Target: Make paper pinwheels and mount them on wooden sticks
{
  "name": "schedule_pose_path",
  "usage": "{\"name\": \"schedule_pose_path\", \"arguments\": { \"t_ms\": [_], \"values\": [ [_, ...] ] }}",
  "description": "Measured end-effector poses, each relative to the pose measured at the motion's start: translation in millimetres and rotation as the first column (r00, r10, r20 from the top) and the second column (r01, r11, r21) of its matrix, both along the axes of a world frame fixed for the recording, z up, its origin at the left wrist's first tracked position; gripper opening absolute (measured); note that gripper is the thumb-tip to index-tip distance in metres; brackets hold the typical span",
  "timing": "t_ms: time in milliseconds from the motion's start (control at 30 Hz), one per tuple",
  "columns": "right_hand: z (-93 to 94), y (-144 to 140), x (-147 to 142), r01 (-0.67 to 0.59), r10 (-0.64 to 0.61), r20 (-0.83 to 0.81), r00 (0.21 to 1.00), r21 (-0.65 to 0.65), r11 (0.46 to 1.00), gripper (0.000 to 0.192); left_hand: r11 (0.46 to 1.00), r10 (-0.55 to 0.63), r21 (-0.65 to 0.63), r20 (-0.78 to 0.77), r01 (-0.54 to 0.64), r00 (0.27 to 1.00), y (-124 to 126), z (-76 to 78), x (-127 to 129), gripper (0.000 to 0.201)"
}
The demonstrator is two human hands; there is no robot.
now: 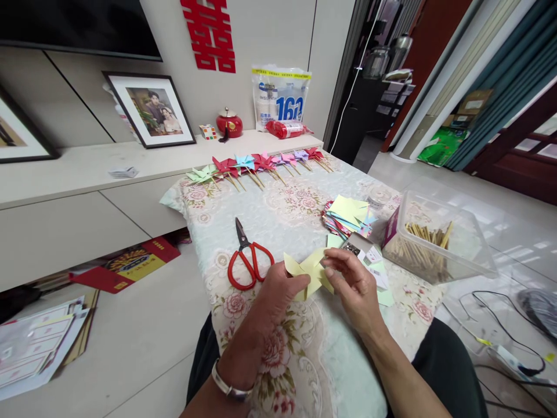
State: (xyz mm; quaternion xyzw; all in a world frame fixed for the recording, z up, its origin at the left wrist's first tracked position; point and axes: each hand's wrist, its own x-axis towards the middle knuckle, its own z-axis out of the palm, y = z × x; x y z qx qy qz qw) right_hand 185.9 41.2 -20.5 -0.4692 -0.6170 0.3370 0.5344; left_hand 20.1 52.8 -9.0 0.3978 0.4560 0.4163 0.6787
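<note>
A pale yellow paper pinwheel (314, 265) is between my two hands above the near part of the cloth-covered table. My left hand (282, 290) grips it from the left, thumb pressed on its folded middle. My right hand (352, 284) has its fingers bent at the pinwheel's right blades, thumb and fingertips close together; whether a small part is between them I cannot make out. Left of my hands lie scissors (249, 255) with red handles, blades pointing away. Beyond my right hand sits a small open box (353, 246) of metal pins, on pale green paper.
Finished pinwheels (255, 165) on sticks lie in a row along the far edge. Stacked coloured paper (349, 212) lies right of centre. A clear plastic bin (467, 247) of wooden sticks stands at the right edge. Behind is a white cabinet (78, 180); cables (507, 313) lie on the floor.
</note>
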Motion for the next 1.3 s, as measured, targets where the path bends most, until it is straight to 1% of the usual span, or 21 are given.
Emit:
{"name": "schedule_pose_path", "arguments": {
  "t_ms": [67,133,233,333,400,500,567,633,667,733,767,800,833,1033,1167,1300],
  "values": [
    [-2.8,0.0,-2.2,-0.002,-0.001,-0.069,0.998,-0.041,0.999,0.037,1.000,0.006,-0.004,-0.019,-0.006,1.000,-0.7,3.4,-0.3,0.018],
    [-2.2,0.3,-3.0,0.016,-0.021,-0.112,0.994,-0.041,0.999,0.043,1.000,0.025,-0.013,-0.042,-0.026,0.999,-1.6,5.6,-0.9,0.013],
    [6.8,2.6,6.5,0.118,-0.120,-0.113,0.986,-0.020,0.993,0.040,0.997,0.071,-0.020,-0.075,-0.073,0.995,-2.8,2.5,-1.9,0.012],
    [22.8,6.7,32.7,0.265,-0.261,-0.091,0.961,0.040,0.963,0.030,0.992,0.129,0.003,-0.054,-0.129,0.990,-2.1,-7.5,-0.6,0.020],
    [33.4,9.5,54.3,0.347,-0.346,-0.030,0.938,0.082,0.934,0.025,0.993,0.120,-0.018,0.004,-0.119,0.993,-0.5,-13.9,2.1,0.022],
    [44.7,13.2,78.9,0.397,-0.410,0.208,0.888,0.103,0.912,0.019,0.990,0.134,-0.060,0.104,-0.128,0.986,2.2,-18.0,6.5,0.025],
    [49.1,16.6,84.8,0.370,-0.386,0.388,0.837,0.119,0.921,0.017,0.988,0.146,-0.068,0.140,-0.138,0.979,3.3,-17.5,8.0,0.027],
    [52.6,21.6,82.6,0.292,-0.314,0.559,0.767,0.131,0.947,0.016,0.990,0.133,-0.067,0.147,-0.125,0.980,3.5,-15.9,8.1,0.026],
    [54.3,24.7,79.4,0.242,-0.262,0.659,0.705,0.124,0.962,0.016,0.990,0.130,-0.068,0.142,-0.122,0.981,3.4,-14.9,7.9,0.025],
    [57.5,31.2,70.9,0.169,-0.158,0.839,0.521,0.080,0.982,0.018,0.988,0.142,-0.075,0.130,-0.133,0.981,2.6,-12.8,7.4,0.022],
    [58.9,34.5,66.6,0.153,-0.115,0.896,0.429,0.053,0.987,0.020,0.987,0.150,-0.078,0.131,-0.140,0.980,2.0,-11.6,7.4,0.020],
    [59.9,37.5,62.6,0.150,-0.083,0.931,0.355,0.031,0.988,0.021,0.986,0.156,-0.082,0.134,-0.146,0.979,1.5,-10.4,7.4,0.020],
    [60.5,40.3,59.1,0.154,-0.065,0.950,0.306,0.018,0.988,0.022,0.985,0.159,-0.085,0.140,-0.148,0.977,0.9,-9.3,7.5,0.019],
    [56.6,52.4,50.1,0.187,-0.032,0.984,0.177,-0.001,0.982,0.020,0.985,0.161,-0.082,0.153,-0.150,0.975,0.3,-7.4,8.7,0.020],
    [51.9,57.9,48.7,0.208,-0.007,0.995,0.095,-0.013,0.978,0.018,0.985,0.166,-0.080,0.150,-0.155,0.975,2.1,-10.9,8.7,0.019],
    [49.4,62.0,46.3,0.212,0.011,0.999,0.041,-0.020,0.977,0.021,0.984,0.175,-0.069,0.179,-0.165,0.968,4.5,-16.4,7.9,0.020]
  ]
}}
